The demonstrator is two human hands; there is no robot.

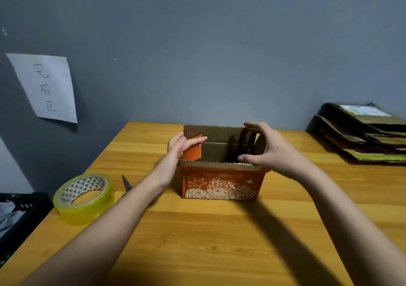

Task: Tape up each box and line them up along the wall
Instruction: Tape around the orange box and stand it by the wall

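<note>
Orange printed carton [222,182]: table centre, top open. Left hand [179,146] presses the 9 o'clock flap inward, fingers straight; right hand [267,151] curls round the 3 o'clock flap, folding for closure. Tape roll [84,198], scissors [127,184] at 8 o'clock, ready.

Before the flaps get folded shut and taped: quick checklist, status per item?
1. Orange box upright on table: ok.
2. Left hand on left side flap: ok.
3. Right hand on right side flap: ok.
4. Flaps closed: not ok, top open.
5. Tape roll within reach, beside left forearm: ok.
6. Scissors at hand: ok, partly hidden by the arm.
</note>
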